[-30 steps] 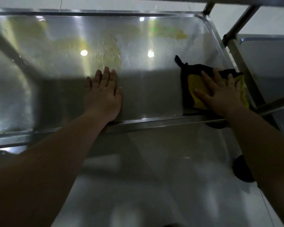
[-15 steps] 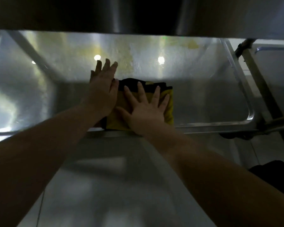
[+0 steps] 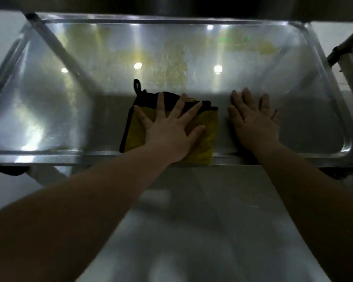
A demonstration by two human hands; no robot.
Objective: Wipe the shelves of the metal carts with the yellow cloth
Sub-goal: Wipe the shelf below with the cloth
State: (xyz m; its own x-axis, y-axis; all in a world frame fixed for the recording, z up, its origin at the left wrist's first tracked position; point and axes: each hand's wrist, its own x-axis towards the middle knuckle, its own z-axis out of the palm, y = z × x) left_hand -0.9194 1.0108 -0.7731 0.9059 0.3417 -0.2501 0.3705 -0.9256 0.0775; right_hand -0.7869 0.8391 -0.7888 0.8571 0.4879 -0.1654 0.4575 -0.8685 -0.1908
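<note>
The fingers of the left hand lay straight and spread, released rather than clenched, and pressed flat on the folded yellow cloth. The cloth showed under and around them, its black edging running along its far and left sides, with a small black loop sticking out beyond the fingertips. The near edge of the cloth lapped onto the front rim of the shelf, just below the wrist. Just to the right of the cloth, apart from it, the right hand rested palm down on the bare metal, fingers straight and loosely together, grasping nothing. Beyond both sets of fingertips, towards the back of the shelf, the steel carried dull yellowish smears and three bright spots of reflected light. Far to the right of the right hand stood a post of the metal cart. Below the forearms, nearer than the rim, lay a blurred pale floor.
</note>
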